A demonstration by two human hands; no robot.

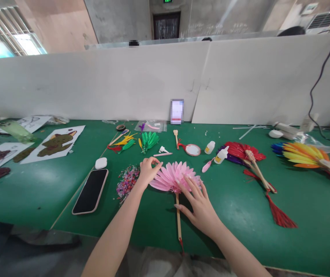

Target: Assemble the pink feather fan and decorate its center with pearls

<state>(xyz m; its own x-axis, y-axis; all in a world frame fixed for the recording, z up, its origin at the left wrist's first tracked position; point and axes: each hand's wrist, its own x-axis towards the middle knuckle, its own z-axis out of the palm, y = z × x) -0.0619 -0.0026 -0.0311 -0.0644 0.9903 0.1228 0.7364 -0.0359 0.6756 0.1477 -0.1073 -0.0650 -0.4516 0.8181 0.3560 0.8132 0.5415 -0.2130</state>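
A pink feather fan (165, 181) with a wooden handle (178, 219) lies on the green table before me. My right hand (198, 200) rests on the right part of its feathers, fingers spread. At the fan's upper left edge, my left hand (149, 169) has thumb and forefinger in a pinch; whatever is between the tips is too small to make out. A heap of multicoloured beads or sequins (127, 182) lies left of the fan, partly behind my left forearm. Beyond the fan are a loose pink feather (207, 166) and two small glue bottles (221, 155).
A phone (91, 191) and white case (101, 163) lie at left. Green feathers (149, 141), an oval mirror (193, 149) and an upright phone (176, 111) are farther back. Red (242, 150) and yellow-orange feather fans (303, 154) lie right. A white partition (109, 84) bounds the table.
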